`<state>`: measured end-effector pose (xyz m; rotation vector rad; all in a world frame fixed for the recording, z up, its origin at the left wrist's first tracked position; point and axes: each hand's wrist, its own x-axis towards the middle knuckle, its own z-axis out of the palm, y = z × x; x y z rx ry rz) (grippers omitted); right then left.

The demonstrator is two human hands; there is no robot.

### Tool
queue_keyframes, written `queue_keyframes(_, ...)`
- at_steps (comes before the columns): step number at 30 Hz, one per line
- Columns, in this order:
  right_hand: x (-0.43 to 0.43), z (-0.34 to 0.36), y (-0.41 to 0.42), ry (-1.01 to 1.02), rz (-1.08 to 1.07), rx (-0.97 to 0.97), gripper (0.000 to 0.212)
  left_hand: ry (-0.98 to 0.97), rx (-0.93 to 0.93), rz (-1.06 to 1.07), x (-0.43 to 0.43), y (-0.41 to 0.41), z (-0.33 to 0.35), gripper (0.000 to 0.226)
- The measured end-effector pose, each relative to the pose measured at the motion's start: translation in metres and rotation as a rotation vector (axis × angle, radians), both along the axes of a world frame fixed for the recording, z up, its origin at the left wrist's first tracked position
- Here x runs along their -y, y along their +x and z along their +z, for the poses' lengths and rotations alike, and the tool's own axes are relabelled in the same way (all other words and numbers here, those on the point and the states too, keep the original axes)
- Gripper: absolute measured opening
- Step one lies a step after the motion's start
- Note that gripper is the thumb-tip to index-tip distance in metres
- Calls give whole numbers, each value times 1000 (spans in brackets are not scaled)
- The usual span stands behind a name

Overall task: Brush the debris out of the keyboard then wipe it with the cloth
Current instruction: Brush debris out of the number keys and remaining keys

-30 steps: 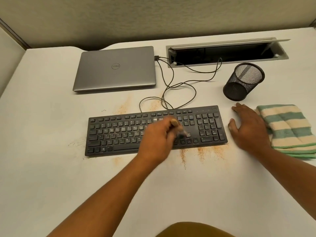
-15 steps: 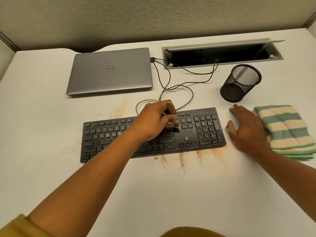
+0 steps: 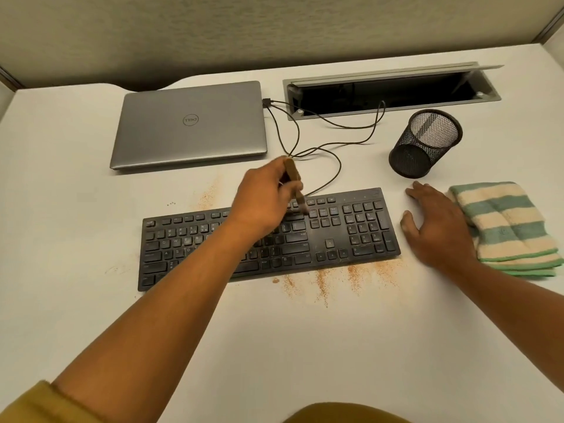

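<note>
The left hand, fingers clamped on the brush, has moved from the keyboard's lower keys to its top rows. The right hand stays flat, fingers apart, beside the cloth. Beyond the fingers, the laptop reads "Dell".

Warm, even, diffuse light gives faint soft shadows. Motion blurs the left hand and brush; the wide-angle edges bend.

Black keyboard lies flat, dusty, with orange debris strewn along its near edge. A brown-handled brush — gripped in the left hand — tilts bristles-down on the upper keys. Folded green-and-cream striped cloth lies to its right, apart.
</note>
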<state>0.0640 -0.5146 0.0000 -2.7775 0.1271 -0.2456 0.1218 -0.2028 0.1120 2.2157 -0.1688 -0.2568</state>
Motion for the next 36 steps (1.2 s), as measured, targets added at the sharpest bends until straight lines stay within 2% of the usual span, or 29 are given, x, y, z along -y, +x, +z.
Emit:
queue_keyframes(4, 0, 1, 0, 0, -6, -7, 56, -118, -208, -122, 3, -4, -6, 6)
queue_keyframes(8, 0, 0, 0, -1, -5, -10, 57, -109, -18, 108, -2, 5, -5, 7)
queue_keyframes(9, 1, 0, 0, 1, -5, -10, 57, -104, -28, 88, -1, 3, -4, 6)
queue_keyframes(12, 1, 1, 0, 4, -8, -14, 57, -62, -239, -183, 7, -10, -4, 7)
queue_keyframes(14, 1, 1, 0, 5, -7, -17, 57, -64, -180, -176, 8, -10, -3, 6)
queue_keyframes(17, 0, 1, -1, 7, -4, -17, 56, -73, 44, 83, 4, -5, 1, 5)
queue_keyframes(18, 0, 1, -1, 10, -7, -12, 56, -54, 38, 77, 4, -6, 2, 6)
queue_keyframes(21, -1, 3, -1, 26, 0, 10, 56, 76, -200, -247, 5, -23, 6, 12)
queue_keyframes(22, -1, 3, -1, 29, 0, 6, 56, 125, -229, -332, 5, -29, 7, 10)
queue_keyframes(24, -2, 4, -1, 19, -5, -18, 57, 174, -161, -364, 1, -39, 9, 4)
queue_keyframes(28, -8, 17, -2, -8, -38, -131, 58, 85, 2, -123, -15, -51, 3, 6)
queue_keyframes(30, -22, 36, -3, 28, -58, -125, 48, 82, 118, -61, -20, -58, -2, 8)
queue_keyframes(32, -52, 60, -14, 152, -19, -34, 34, 62, 196, -12, -22, -68, -4, 10)
queue_keyframes(33, -73, 73, -24, 252, 41, -37, 35, 35, 213, 9, -21, -74, -6, 11)
queue_keyframes(36, -138, 102, -57, 490, 261, -196, 40, -80, 238, -5, -15, -92, -7, 8)
